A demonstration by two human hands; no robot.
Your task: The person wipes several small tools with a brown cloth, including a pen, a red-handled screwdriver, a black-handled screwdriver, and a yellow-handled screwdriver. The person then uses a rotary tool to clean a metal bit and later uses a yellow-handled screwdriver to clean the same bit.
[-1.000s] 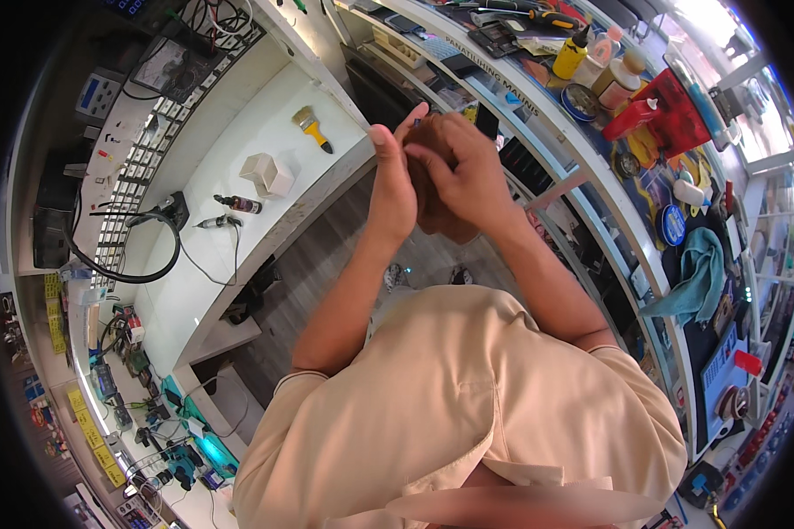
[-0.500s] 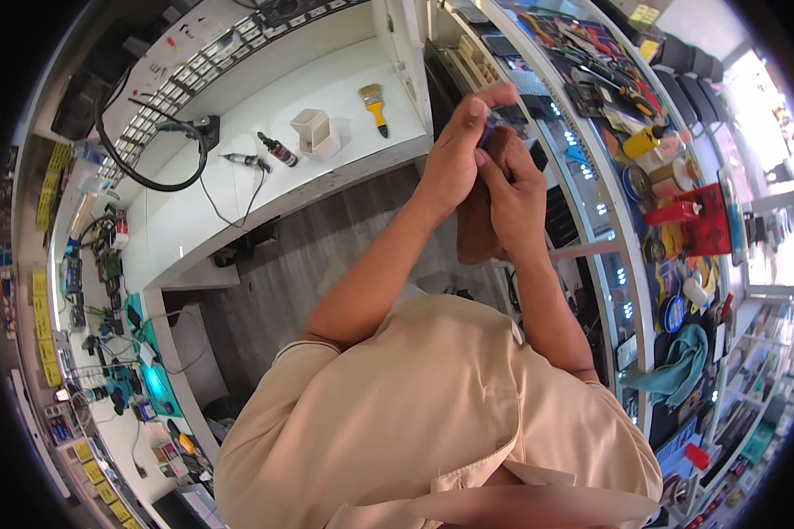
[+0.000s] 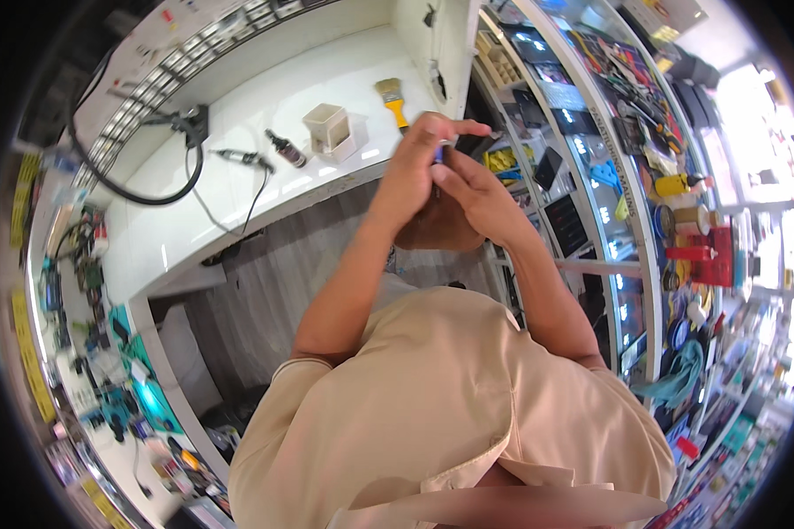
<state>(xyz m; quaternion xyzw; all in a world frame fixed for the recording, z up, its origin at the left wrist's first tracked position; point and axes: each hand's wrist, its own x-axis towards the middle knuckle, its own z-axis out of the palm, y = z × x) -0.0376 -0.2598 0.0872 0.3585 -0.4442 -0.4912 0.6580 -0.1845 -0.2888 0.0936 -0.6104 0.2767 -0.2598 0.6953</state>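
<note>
- Paintbrush (image 3: 392, 99) with a yellow handle lies on the white bench (image 3: 238, 128), its handle reaching close to the left hand (image 3: 412, 172) in view.
- Farther left along the bench are a pale open box (image 3: 333, 148), a dark bottle (image 3: 286, 148) and a corded pen-shaped tool (image 3: 242, 160).
- Brown item (image 3: 441, 227) shows below and between the hands, which cover much of it; the right hand (image 3: 483, 198) is close against the left. Whether either pinches it, I cannot tell.
- On the right, a yellow bottle (image 3: 671, 184) and red container (image 3: 715, 257) crowd the display case (image 3: 651, 295).
</note>
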